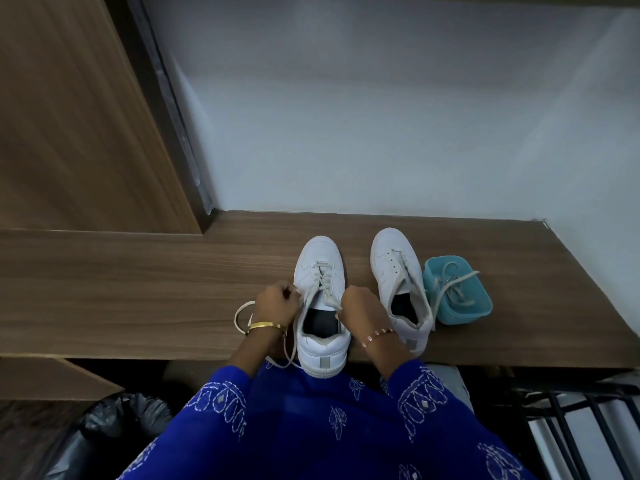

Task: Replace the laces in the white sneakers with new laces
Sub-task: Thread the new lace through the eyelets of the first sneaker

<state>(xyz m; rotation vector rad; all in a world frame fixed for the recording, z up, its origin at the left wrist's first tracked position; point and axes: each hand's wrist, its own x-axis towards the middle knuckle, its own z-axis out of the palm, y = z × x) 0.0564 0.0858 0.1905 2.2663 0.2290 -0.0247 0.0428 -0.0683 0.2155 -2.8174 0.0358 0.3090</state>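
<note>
Both the left hand [277, 303] and right hand [360, 306] pinch the limp lace [323, 289] (grip near its ends).

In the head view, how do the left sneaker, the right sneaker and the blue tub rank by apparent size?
1. Left sneaker and right sneaker: they look alike; the left one sits nearer the camera, so I do not rank them.
2. Blue tub: clearly smallest.

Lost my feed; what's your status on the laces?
Left hand and right hand each grip a lace end on the left sneaker. Right sneaker unlaced. Teal tub holds laces. Nothing blocking.
</note>
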